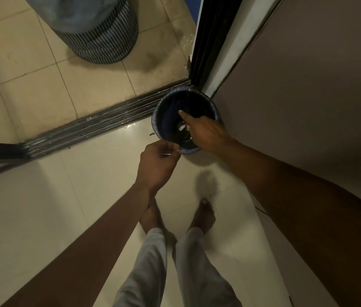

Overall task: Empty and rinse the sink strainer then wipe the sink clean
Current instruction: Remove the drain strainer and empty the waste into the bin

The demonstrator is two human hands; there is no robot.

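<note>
Both hands are out over the small blue bin [164, 111] that sits on the floor in the corner by the sliding-door track [99, 127]. The right hand [206, 131] hangs above the bin's mouth, index finger stretched forward, the other fingers curled down around something metallic that I take to be the sink strainer [185, 135]; only a glint of it shows under the hand, so how firmly it is held I cannot tell. The left hand [158, 161] is at the near rim, fingers pinched closed, apparently on the edge of the liner, though that is hard to make out in this dim light.

To empty it well, I would keep the strainer low and centred inside the mouth, tip it fully over and tap it against the inner wall, while the left hand steadies the rim. A few scraps [151, 134] already lie on the tile just beside the bin, near bare feet [203, 214], so aim matters.
</note>
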